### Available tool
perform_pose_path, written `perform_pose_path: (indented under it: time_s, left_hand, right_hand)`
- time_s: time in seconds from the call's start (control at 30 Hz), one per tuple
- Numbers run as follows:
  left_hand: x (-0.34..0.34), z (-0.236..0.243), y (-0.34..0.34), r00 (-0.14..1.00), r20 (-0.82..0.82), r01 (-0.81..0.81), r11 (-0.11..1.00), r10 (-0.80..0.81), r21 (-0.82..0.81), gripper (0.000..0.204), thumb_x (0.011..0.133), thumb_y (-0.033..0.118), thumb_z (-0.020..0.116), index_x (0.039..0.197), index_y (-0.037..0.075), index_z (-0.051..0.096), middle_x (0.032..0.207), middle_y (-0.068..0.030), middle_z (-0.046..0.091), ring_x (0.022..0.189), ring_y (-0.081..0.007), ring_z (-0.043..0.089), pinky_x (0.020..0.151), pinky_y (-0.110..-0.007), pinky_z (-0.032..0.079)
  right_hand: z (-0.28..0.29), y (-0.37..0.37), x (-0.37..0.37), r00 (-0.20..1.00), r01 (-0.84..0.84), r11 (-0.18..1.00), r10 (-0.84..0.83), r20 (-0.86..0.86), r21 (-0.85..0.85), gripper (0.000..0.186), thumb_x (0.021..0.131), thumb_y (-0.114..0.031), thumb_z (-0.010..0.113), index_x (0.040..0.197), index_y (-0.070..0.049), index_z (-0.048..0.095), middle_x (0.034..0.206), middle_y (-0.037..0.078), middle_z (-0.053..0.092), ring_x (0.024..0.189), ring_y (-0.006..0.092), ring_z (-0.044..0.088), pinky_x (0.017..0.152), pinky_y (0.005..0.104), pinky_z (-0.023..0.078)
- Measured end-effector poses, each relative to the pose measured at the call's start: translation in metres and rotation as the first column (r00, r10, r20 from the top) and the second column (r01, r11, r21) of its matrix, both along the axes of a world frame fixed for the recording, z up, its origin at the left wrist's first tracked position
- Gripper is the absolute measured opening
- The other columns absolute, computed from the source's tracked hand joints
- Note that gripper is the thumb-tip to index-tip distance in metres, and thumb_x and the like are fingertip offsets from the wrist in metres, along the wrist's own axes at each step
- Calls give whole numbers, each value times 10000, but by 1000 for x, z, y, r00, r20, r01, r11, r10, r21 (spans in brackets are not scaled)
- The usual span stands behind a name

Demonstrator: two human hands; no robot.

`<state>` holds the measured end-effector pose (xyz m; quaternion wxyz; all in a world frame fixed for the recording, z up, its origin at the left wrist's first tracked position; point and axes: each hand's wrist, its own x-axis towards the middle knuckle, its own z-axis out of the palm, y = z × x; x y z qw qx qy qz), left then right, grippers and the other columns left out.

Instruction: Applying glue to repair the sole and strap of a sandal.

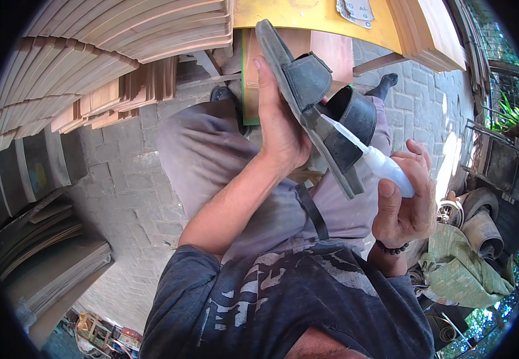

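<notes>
My left hand (pixel 280 125) grips a dark grey sandal (pixel 307 90) by its sole, holding it tilted upright above my lap, straps facing right. My right hand (pixel 406 200) holds a small white glue bottle (pixel 385 167). The bottle's thin nozzle points up and left, and its tip touches the sandal where the strap meets the sole. A bead bracelet (pixel 391 248) circles my right wrist. My grey trousers (pixel 211 155) and dark printed shirt (pixel 283 299) fill the lower middle.
Stacks of curved wooden boards (pixel 92 54) rise at the upper left. More boards (pixel 427 30) stand at the upper right beside a yellow panel (pixel 307 15). Grey brick paving (pixel 122 203) lies below. Rolled hoses, a crumpled sack (pixel 457 269) and a metal frame (pixel 498 155) sit at the right.
</notes>
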<state>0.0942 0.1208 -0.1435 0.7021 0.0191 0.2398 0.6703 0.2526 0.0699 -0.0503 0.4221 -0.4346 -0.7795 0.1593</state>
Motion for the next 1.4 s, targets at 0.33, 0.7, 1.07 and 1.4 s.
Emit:
perform_pose_path:
  time_s: [0.33,0.7,1.07,1.4]
  left_hand:
    - [-3,-18,-7,984,179,1,998,10,-63,597,933,597,415,1135,50,543,940,-138,583,881,-264,579,837,-388,511]
    - [4,-25,-7,981,174,-65,988,89,-139,609,966,638,343,968,83,596,781,-70,620,730,-207,606,690,-345,516]
    - [4,-21,-7,969,231,-35,979,82,-203,553,970,583,351,926,84,585,759,-64,606,719,-206,590,679,-346,505]
    - [5,-26,-6,974,208,-50,981,89,-186,556,975,586,348,945,86,590,773,-55,616,702,-194,594,664,-325,506]
  right_hand:
    - [2,-9,-1,998,-8,999,11,60,-44,239,816,-78,709,996,50,619,784,129,641,696,263,606,920,534,438]
    - [0,-9,-9,992,-71,994,79,100,-82,268,778,-62,737,1000,37,624,780,121,651,682,261,605,895,513,445]
    - [-3,-5,-12,987,-99,991,109,119,-87,257,759,-38,740,985,33,640,788,115,657,684,249,611,885,495,447]
    - [-7,-3,-13,987,-98,991,108,119,-87,248,756,-29,741,973,36,639,789,116,654,676,250,610,860,475,452]
